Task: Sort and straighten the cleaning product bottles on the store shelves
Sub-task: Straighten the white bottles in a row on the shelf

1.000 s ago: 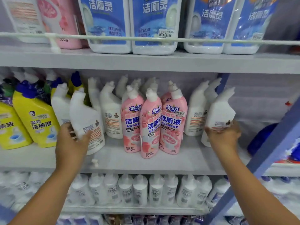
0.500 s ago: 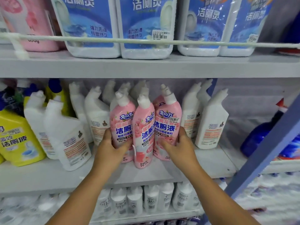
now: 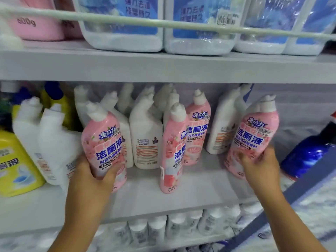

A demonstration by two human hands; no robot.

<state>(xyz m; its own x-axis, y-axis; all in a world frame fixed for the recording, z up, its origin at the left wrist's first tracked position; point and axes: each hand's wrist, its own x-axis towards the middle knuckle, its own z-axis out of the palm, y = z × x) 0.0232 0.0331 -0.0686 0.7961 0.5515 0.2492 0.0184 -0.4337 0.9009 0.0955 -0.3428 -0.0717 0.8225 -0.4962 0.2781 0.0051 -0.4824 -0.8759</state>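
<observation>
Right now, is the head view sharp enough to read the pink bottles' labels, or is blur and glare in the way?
Head view: large label characters on the left-held pink plastic bottle read clearly, small print smears; white squeeze bottles at left are motion-blurred; the top shelf's white rail is soft; edges bow from the wide lens; no strong glare.

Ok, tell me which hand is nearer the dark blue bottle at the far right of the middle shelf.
Right. The right hand grips a pink bottle just left of the dark blue bottle. The left hand holds another pink bottle far across the shelf.
</observation>
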